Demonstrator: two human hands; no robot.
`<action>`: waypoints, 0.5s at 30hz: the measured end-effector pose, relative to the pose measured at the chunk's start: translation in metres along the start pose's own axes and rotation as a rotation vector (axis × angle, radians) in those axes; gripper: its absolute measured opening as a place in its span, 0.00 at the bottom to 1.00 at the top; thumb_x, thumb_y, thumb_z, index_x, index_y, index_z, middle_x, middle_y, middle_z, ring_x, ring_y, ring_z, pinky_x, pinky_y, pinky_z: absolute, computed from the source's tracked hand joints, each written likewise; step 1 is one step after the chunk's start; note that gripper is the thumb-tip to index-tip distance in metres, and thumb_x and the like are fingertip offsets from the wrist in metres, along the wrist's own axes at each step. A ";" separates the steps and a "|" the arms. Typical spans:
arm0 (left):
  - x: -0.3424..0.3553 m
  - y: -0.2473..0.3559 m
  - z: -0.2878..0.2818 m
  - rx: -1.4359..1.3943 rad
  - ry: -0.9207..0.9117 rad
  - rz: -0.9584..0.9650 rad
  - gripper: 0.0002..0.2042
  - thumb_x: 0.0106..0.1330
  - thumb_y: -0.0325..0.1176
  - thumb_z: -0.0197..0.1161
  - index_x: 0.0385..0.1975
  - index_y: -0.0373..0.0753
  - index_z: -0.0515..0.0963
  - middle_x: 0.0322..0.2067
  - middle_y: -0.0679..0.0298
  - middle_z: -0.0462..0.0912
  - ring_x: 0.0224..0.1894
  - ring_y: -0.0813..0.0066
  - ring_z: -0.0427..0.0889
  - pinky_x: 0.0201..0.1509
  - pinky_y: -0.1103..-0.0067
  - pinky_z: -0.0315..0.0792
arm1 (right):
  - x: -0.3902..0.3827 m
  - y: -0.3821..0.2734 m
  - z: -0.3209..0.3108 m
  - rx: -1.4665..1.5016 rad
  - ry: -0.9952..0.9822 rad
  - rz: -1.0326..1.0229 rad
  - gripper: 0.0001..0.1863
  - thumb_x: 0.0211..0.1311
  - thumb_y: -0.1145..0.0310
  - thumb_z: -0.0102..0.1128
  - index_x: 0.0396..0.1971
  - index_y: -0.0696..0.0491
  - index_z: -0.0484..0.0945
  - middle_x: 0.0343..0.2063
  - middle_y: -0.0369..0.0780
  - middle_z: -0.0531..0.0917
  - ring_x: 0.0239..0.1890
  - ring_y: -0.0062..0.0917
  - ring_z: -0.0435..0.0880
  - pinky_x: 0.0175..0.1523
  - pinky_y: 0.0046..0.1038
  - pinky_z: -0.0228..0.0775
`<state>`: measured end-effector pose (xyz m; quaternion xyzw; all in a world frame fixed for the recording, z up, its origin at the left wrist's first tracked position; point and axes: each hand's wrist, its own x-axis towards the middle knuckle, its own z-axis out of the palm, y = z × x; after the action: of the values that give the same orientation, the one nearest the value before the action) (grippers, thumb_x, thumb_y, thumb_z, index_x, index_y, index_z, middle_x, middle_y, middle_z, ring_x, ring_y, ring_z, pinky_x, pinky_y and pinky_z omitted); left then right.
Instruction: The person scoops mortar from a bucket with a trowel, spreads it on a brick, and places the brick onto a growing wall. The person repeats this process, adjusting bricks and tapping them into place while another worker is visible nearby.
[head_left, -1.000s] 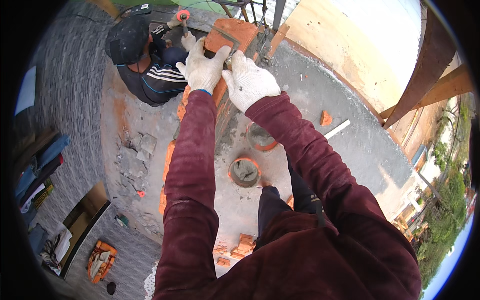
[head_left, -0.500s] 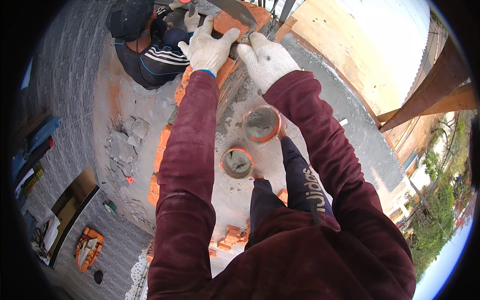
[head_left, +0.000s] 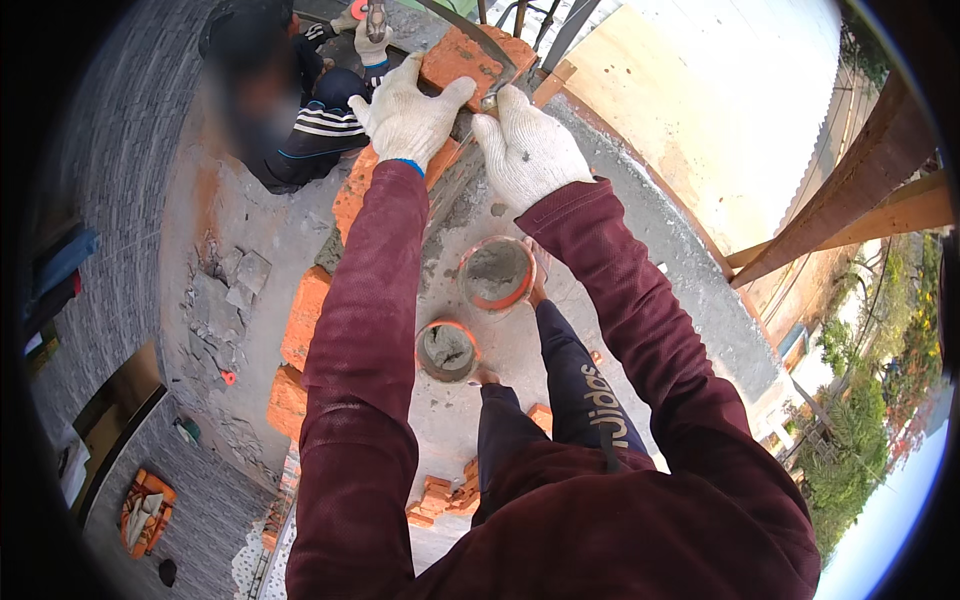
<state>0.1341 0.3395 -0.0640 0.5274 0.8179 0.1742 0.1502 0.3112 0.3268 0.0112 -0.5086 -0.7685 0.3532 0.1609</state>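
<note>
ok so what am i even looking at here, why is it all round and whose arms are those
The view comes from a wide fisheye camera worn on a person's head, looking down, so straight edges bend toward the rim. The two arms in dark red sleeves are that person's own. Both hands wear white work gloves. The left hand rests on an orange brick on top of a low brick wall. The right hand grips what looks like a trowel whose blade lies across the brick. Below, on the concrete floor, stand two orange buckets holding grey mortar: one nearer the wall's top, one lower. Another person crouches on the wall's far side.
</note>
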 end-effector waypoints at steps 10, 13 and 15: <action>0.007 0.001 0.007 -0.007 0.076 0.042 0.42 0.52 0.65 0.69 0.61 0.40 0.79 0.72 0.51 0.67 0.70 0.56 0.73 0.77 0.45 0.43 | 0.015 0.005 0.015 0.039 -0.050 0.056 0.20 0.75 0.59 0.50 0.47 0.65 0.71 0.32 0.57 0.86 0.39 0.47 0.89 0.44 0.42 0.81; 0.006 0.004 0.000 -0.036 0.005 -0.016 0.40 0.53 0.64 0.70 0.60 0.41 0.80 0.61 0.53 0.81 0.64 0.56 0.79 0.76 0.46 0.44 | 0.012 -0.002 0.015 0.047 0.033 0.035 0.20 0.75 0.58 0.50 0.46 0.65 0.71 0.31 0.56 0.86 0.39 0.47 0.88 0.45 0.40 0.81; 0.005 0.007 0.004 -0.036 0.019 -0.004 0.40 0.53 0.65 0.69 0.61 0.42 0.80 0.56 0.54 0.85 0.61 0.56 0.81 0.76 0.47 0.45 | 0.013 0.004 0.017 0.104 -0.008 0.104 0.20 0.75 0.58 0.51 0.45 0.64 0.71 0.30 0.57 0.85 0.38 0.50 0.88 0.46 0.43 0.81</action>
<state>0.1393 0.3471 -0.0645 0.5214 0.8169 0.1938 0.1523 0.2973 0.3332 -0.0048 -0.5376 -0.7223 0.4024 0.1655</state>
